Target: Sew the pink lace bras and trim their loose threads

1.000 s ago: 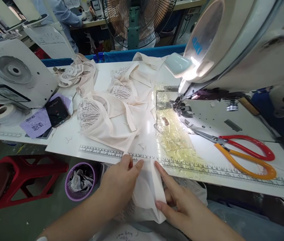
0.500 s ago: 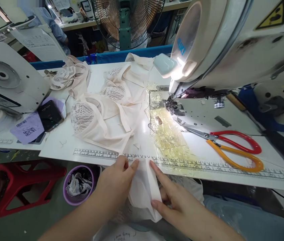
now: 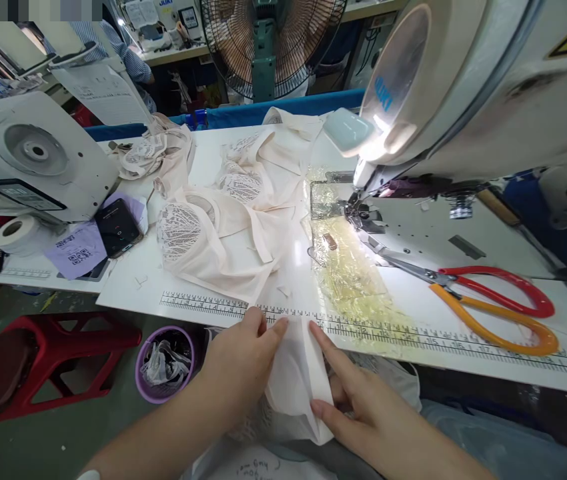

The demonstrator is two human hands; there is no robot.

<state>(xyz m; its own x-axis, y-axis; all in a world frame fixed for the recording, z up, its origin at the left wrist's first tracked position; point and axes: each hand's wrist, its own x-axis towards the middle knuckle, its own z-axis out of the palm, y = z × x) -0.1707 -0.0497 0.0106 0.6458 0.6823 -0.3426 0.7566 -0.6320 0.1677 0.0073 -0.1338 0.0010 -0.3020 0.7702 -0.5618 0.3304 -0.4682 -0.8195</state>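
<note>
Holding smooth white fabric (image 3: pixel 291 377) at the near edge of the table (image 3: pixel 128 300): pinched at top by left hand (image 3: pixel 238 357), folded right side clasped between thumb and fingers by right hand (image 3: pixel 358 407). Beyond ruler (image 3: pixel 203 305), narrow room between limp lacy garments (image 3: pixel 183 230), left, and crinkled yellow film (image 3: pixel 353 280); right, loop-handled scissors (image 3: pixel 442 279).

bare forearms (image 3: pixel 163 415), rounded white wristwear (image 3: pixel 89 475) partly visible on the left, whitish top (image 3: pixel 288 471) with dark handwritten-style lettering (image 3: pixel 259 467)
</note>
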